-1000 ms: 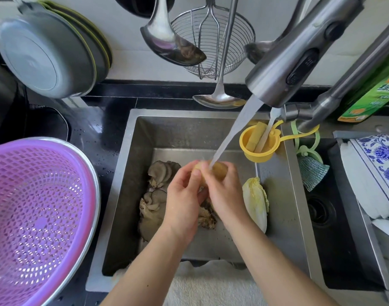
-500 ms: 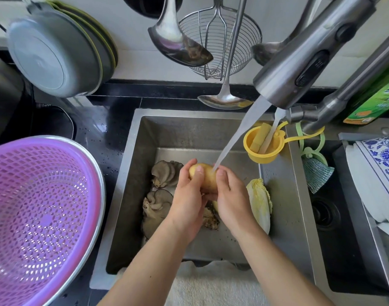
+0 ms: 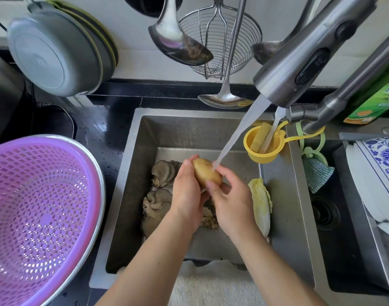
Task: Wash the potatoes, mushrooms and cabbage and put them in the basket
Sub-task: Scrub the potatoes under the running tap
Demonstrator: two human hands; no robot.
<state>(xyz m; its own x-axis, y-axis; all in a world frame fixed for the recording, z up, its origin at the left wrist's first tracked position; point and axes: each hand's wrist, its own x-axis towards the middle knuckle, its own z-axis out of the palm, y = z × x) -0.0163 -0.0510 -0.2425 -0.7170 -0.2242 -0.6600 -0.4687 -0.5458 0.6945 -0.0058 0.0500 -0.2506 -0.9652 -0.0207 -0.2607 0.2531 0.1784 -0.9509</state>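
1. Stainless steel sink (image 3: 127, 195), water running from the pull-out faucet (image 3: 304, 56) in a slanted stream that lands on a potato (image 3: 205, 173).
2. The potato is held up over the middle of the sink, clear of its floor, right where the stream strikes; likely so the dirt rinses off into the sink.
3. Left hand (image 3: 186, 195) cups the potato from the left, fingers curled round it. Right hand (image 3: 230, 195) grips it from the right and below, thumb pressed on its lower end. Both hands hold it.
4. In the sink, under and beside the hands: grey oyster mushrooms (image 3: 160, 188) to the left, a pale cabbage (image 3: 261, 204) to the right near the wall. Something brownish lies under the wrists; cannot tell what.
5. Purple basket (image 3: 45, 217) sits inside a metal bowl on the dark counter left of the sink, well apart from the hands. Nothing shows in it, so no vegetable is done yet, by my reckoning.
6. Yellow cup (image 3: 264, 146) hangs at the sink's right rim, holding a pale block and a pale stick-like thing.
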